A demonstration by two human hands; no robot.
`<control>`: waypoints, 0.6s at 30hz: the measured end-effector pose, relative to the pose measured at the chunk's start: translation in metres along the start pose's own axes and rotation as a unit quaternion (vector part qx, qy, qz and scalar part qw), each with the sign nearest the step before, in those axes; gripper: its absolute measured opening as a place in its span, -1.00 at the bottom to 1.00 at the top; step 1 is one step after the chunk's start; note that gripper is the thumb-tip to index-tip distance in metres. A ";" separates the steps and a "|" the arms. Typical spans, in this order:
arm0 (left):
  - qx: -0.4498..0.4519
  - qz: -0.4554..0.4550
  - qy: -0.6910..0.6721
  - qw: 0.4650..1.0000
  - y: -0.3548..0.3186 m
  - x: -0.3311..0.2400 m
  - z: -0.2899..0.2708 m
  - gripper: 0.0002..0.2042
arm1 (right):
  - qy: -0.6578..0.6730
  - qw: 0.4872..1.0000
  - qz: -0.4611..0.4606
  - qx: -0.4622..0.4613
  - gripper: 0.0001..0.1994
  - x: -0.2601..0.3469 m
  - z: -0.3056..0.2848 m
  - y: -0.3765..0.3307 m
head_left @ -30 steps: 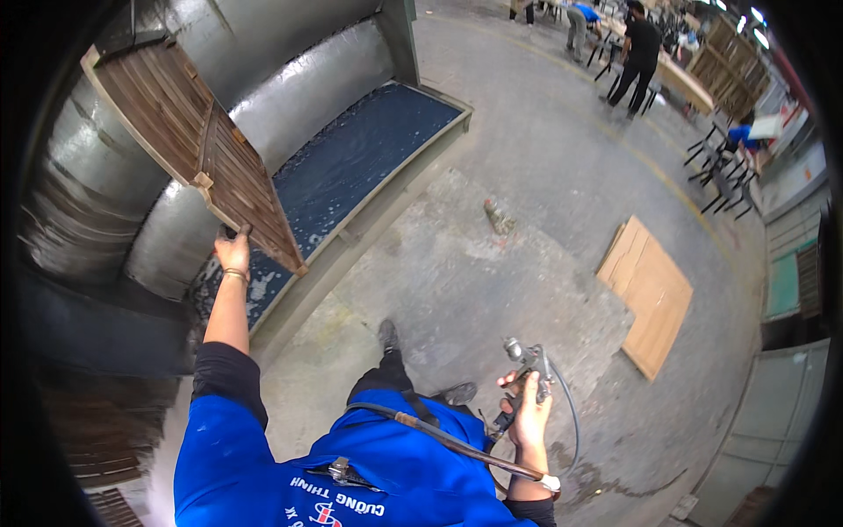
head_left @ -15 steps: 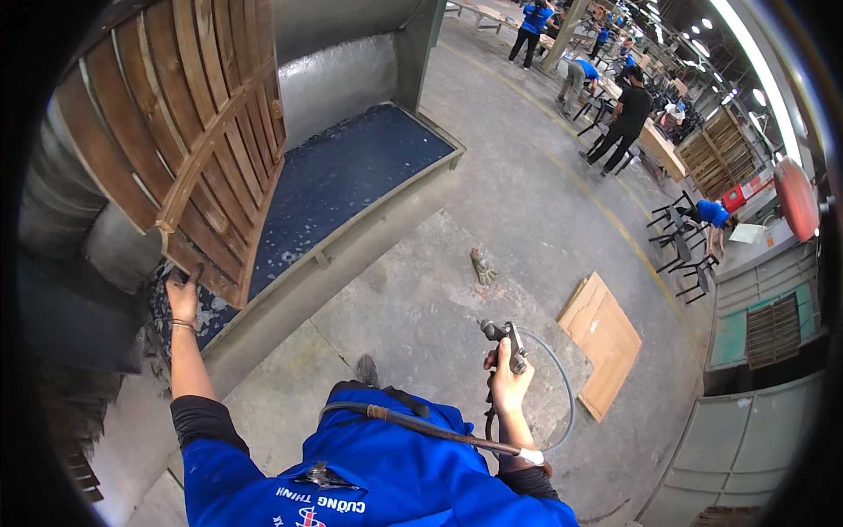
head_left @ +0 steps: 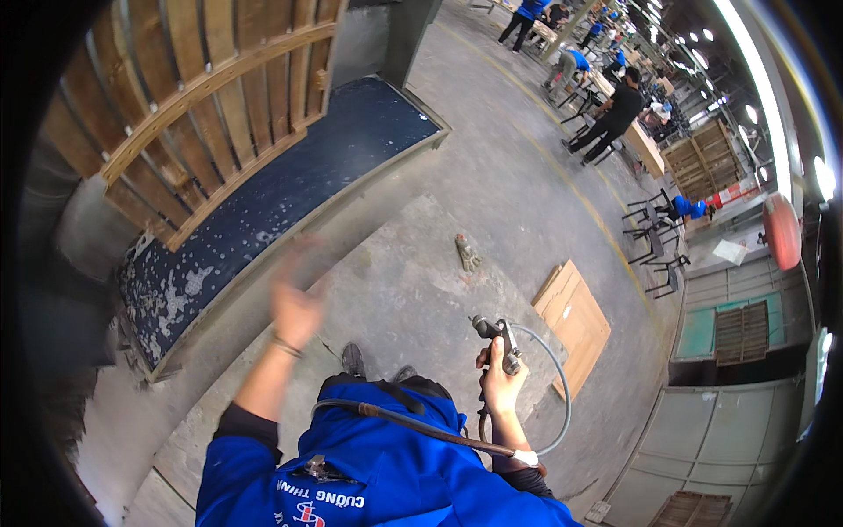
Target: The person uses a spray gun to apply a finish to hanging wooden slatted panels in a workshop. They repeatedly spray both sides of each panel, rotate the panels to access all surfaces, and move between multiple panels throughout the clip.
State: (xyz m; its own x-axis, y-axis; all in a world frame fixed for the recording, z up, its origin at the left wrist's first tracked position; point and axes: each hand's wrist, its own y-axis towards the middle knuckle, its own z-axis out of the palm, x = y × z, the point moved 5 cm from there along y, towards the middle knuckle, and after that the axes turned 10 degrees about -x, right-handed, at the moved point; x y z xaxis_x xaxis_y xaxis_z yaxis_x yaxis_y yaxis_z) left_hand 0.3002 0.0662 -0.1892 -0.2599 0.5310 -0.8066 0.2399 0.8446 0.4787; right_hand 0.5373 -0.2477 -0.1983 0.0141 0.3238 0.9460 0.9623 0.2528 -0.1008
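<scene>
My right hand (head_left: 503, 379) is wrapped round a spray gun (head_left: 499, 338), held out in front of my body on the right. A grey hose (head_left: 565, 386) loops from the gun back to my forearm. Off to the left, my left hand (head_left: 297, 307) is blurred by motion near the front rim of a long metal trough (head_left: 263, 294), apart from the wood; its fingers are smeared. Above the trough, a slatted wooden panel (head_left: 224, 105) with a curved crossbar stands at the far left, untouched by either hand. Dark blue liquid with pale flecks (head_left: 290, 198) lies in the trough.
A work glove (head_left: 466, 255) lies on the concrete floor ahead. Flat cardboard sheets (head_left: 575, 321) rest on the floor to the right. Farther off are black chairs (head_left: 654, 233), a person in black (head_left: 619, 110) and other people at benches. Metal sheeting (head_left: 360, 53) backs the trough.
My left hand has let go of the wooden panel's lower corner and swung right, toward my body. The panel now appears more face-on. My right hand still grips the spray gun.
</scene>
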 end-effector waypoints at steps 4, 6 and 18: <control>0.211 0.140 -0.226 0.941 -0.057 -0.121 0.076 -0.63 | -0.018 0.999 -0.011 0.050 -0.70 -0.007 0.022 -0.020; 0.255 0.230 -0.217 0.914 -0.077 -0.145 0.086 -0.66 | -0.003 0.995 -0.030 0.094 -0.79 -0.012 0.038 -0.031; 0.362 0.240 -0.164 0.886 -0.109 -0.130 0.110 -0.63 | -0.143 0.958 -0.168 0.182 -0.77 0.010 0.054 -0.035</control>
State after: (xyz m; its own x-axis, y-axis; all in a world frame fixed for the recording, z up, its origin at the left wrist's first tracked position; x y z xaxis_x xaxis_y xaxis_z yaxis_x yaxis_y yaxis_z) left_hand 0.4108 -0.1032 -0.1745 0.2914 0.6674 -0.6853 0.8174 0.1985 0.5409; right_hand 0.4891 -0.2045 -0.2022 -0.4057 0.3908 0.8263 0.7394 0.6717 0.0453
